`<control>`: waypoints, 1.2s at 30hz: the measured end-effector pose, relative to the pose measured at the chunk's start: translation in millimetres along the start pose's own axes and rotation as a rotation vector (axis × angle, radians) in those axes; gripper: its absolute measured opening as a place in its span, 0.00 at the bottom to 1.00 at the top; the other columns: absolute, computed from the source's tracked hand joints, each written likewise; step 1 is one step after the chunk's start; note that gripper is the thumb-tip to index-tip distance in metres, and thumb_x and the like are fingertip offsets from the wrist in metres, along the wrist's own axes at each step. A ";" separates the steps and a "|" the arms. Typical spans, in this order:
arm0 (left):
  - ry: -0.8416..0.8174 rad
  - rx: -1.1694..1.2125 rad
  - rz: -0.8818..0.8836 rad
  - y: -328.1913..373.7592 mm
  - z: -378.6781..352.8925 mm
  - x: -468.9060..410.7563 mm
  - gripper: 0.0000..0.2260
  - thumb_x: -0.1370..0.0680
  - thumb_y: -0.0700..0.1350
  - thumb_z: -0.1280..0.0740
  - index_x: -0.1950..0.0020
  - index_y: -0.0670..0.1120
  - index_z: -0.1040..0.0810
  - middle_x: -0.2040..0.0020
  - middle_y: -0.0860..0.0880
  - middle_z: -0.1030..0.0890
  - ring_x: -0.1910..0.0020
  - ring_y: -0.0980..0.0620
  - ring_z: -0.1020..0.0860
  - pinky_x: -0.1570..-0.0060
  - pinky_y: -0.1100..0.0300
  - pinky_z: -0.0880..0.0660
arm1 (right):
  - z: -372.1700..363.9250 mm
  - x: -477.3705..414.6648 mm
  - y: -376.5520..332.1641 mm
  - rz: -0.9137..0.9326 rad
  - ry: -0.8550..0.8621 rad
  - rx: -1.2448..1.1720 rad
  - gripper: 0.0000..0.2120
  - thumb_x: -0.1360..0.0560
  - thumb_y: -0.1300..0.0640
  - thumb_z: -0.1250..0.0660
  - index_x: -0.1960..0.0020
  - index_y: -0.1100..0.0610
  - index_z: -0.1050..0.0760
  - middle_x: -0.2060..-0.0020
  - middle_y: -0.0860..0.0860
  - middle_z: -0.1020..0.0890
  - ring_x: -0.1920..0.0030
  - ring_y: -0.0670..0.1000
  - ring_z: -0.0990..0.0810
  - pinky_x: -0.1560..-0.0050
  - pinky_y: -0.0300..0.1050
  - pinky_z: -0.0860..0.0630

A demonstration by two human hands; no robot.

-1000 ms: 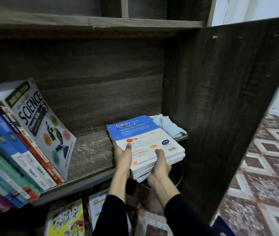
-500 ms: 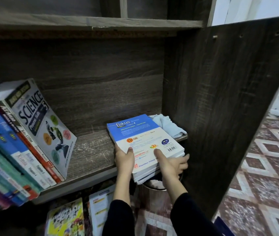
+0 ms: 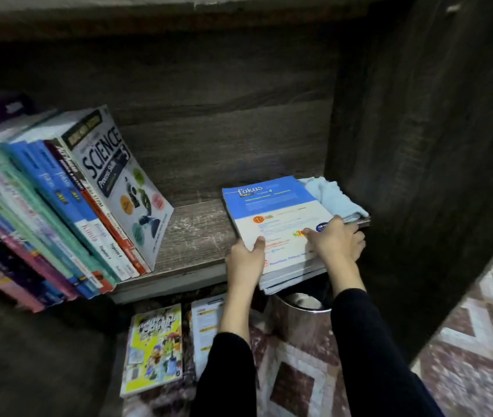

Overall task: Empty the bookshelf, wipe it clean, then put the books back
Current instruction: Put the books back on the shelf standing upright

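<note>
Books going back, by the look of it: left hand (image 3: 246, 255) and right hand (image 3: 337, 240) both clasp the flat stack of books (image 3: 275, 212) overhanging the shelf (image 3: 191, 236) at its right end, touching the blue cloth (image 3: 334, 197), and next it probably wants standing up against the leaning row (image 3: 58, 206).

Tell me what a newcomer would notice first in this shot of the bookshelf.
First, the stack of Fokus workbooks lying flat at the right end of the shelf board, its near edge overhanging, held by the left grip and right grip. Then the white Science book fronting a row of leaning books at the left. A light blue cloth sits bunched at the stack's far right side.
</note>
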State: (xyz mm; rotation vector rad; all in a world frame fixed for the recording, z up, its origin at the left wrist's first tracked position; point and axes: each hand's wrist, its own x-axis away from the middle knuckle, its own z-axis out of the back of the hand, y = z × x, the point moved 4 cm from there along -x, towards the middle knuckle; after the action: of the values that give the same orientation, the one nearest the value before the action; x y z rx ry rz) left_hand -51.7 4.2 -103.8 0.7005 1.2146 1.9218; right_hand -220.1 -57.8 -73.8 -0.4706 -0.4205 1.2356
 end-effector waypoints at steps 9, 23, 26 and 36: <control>0.034 -0.067 0.135 -1.2 7.0 -10.8 0.22 0.21 0.53 0.37 0.36 0.38 0.27 0.40 0.40 0.21 0.40 0.41 0.24 0.46 0.56 0.28 | 21.1 -15.2 -6.7 -0.014 -0.058 -0.172 0.29 0.32 0.49 0.24 0.37 0.59 0.30 0.38 0.59 0.27 0.38 0.61 0.27 0.45 0.51 0.29; -0.012 0.128 0.201 -24.2 30.2 -31.9 0.11 0.20 0.48 0.39 0.50 0.41 0.24 0.48 0.41 0.18 0.50 0.41 0.20 0.45 0.45 0.24 | 6.6 6.2 -15.4 0.086 -0.639 -0.871 0.11 0.27 0.71 0.35 0.46 0.66 0.22 0.57 0.58 0.16 0.63 0.53 0.17 0.58 0.46 0.19; -0.013 0.285 0.189 -11.7 38.3 -24.4 0.10 0.18 0.44 0.40 0.48 0.38 0.24 0.51 0.42 0.20 0.52 0.44 0.21 0.54 0.55 0.23 | 20.0 15.6 -27.2 0.134 -0.563 -0.988 0.10 0.29 0.75 0.36 0.51 0.67 0.23 0.68 0.55 0.16 0.70 0.51 0.18 0.68 0.43 0.19; 0.171 0.132 -0.140 45.4 125.7 -16.8 0.19 0.20 0.54 0.39 0.34 0.45 0.27 0.39 0.52 0.23 0.43 0.54 0.25 0.41 0.58 0.28 | 37.7 78.8 -90.5 0.566 -0.333 -1.094 0.16 0.30 0.73 0.33 0.46 0.60 0.24 0.53 0.55 0.17 0.54 0.53 0.18 0.52 0.48 0.21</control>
State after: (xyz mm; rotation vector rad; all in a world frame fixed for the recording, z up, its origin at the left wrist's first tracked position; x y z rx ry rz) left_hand 40.2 41.7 -12.8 0.5111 1.4682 1.8272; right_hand -147.2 -1.2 11.6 -1.3872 -1.3323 1.5601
